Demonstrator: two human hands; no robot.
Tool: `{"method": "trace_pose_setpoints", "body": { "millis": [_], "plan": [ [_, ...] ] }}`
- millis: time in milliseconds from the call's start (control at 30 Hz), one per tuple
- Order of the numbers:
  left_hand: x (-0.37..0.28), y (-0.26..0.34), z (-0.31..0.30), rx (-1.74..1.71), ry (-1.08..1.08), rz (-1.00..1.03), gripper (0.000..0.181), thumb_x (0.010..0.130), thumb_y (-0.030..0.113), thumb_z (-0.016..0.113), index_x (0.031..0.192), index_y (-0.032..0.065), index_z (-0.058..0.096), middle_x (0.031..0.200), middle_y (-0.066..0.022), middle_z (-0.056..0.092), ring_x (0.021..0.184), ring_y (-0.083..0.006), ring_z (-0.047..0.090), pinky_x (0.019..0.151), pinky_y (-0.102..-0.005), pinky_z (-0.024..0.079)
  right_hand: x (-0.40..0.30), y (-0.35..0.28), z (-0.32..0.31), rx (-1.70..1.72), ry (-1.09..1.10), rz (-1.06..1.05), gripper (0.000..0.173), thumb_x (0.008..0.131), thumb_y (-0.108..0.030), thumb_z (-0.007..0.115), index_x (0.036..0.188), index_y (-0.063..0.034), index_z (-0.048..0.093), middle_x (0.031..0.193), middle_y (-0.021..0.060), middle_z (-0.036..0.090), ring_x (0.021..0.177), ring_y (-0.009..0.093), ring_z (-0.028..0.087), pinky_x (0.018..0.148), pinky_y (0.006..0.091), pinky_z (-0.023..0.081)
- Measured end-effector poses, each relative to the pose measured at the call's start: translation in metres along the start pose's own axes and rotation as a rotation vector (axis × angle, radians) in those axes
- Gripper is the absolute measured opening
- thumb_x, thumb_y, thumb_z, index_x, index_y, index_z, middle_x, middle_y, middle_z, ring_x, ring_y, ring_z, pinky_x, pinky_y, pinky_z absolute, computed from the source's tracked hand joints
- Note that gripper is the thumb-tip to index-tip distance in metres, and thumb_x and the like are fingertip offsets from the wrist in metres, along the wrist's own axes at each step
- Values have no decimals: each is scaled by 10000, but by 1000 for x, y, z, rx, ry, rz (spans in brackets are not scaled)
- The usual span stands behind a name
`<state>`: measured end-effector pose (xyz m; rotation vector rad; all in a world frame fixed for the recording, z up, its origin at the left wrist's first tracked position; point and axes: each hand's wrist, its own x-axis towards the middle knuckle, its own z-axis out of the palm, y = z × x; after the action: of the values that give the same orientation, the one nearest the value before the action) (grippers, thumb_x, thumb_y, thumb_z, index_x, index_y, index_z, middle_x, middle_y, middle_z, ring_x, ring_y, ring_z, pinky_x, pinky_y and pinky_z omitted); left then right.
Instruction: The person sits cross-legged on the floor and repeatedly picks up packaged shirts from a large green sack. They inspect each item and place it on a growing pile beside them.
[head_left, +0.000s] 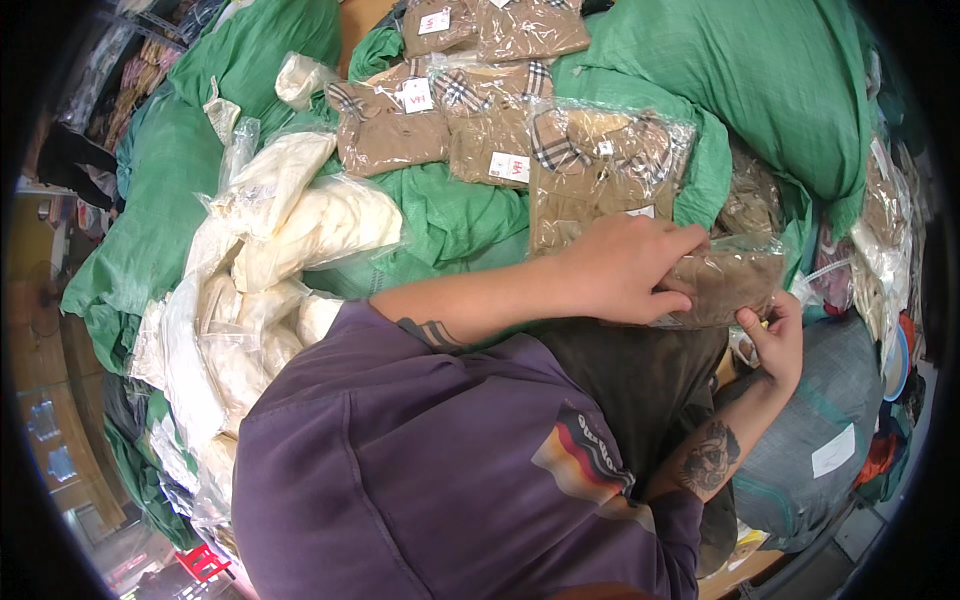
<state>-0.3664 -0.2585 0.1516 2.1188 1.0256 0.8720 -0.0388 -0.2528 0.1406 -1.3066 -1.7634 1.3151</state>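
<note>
Both hands are on a brown garment folded in a clear plastic bag (731, 281), held just above my lap. My left hand (641, 262) grips its left end, with thumb and fingers pinching the bag. At the lower right corner, my right hand (776, 341) holds the bag's edge between thumb and fingers. Right behind my left hand lies a bagged brown garment with a checked collar (600, 180). Farther off are two more such bagged garments, one with a white tag (394, 124) and one beside it (487, 124), resting on green woven sacking (450, 210).
Bagged cream garments (315, 225) are heaped at the left. Big green sacks bulge at the far left (172, 217) and far right (742, 82). A grey woven sack (817, 420) sits by my right arm. Another person's dark-clothed legs (79, 161) show at the left edge.
</note>
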Motion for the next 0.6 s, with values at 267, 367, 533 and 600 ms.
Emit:
{"method": "trace_pose_setpoints", "body": {
  "millis": [267, 367, 533, 600],
  "plan": [
    [-1, -7, -3, -13, -13, -8, 515, 812, 363, 792, 1201, 86, 596, 865, -180, 706, 844, -423, 688, 705, -524, 521, -1, -3, 3, -16, 8, 12, 318, 861, -200, 846, 1030, 21, 691, 915, 22, 707, 847, 106, 611, 794, 275, 477],
    [-1, -10, 0, -15, -18, -21, 520, 811, 369, 794, 1199, 84, 598, 867, -181, 706, 844, -423, 688, 704, -526, 519, 0, -5, 4, -16, -5, 26, 319, 857, -197, 848, 1029, 22, 691, 911, 21, 705, 845, 105, 606, 791, 274, 474],
    [3, -3, -4, -7, -56, -34, 527, 804, 371, 797, 1195, 79, 598, 882, -186, 706, 853, -419, 691, 708, -517, 526, -3, -8, 5, -5, 20, 45, 313, 854, -196, 850, 1010, 28, 698, 888, 17, 706, 829, 99, 600, 776, 272, 470],
    [4, -2, -4, -7, -74, -46, 524, 803, 370, 797, 1190, 78, 600, 885, -187, 706, 854, -417, 692, 710, -515, 528, -4, -11, 3, -44, -6, 46, 320, 854, -195, 851, 1020, 31, 696, 891, 18, 708, 830, 99, 601, 779, 273, 472]
  ]
}}
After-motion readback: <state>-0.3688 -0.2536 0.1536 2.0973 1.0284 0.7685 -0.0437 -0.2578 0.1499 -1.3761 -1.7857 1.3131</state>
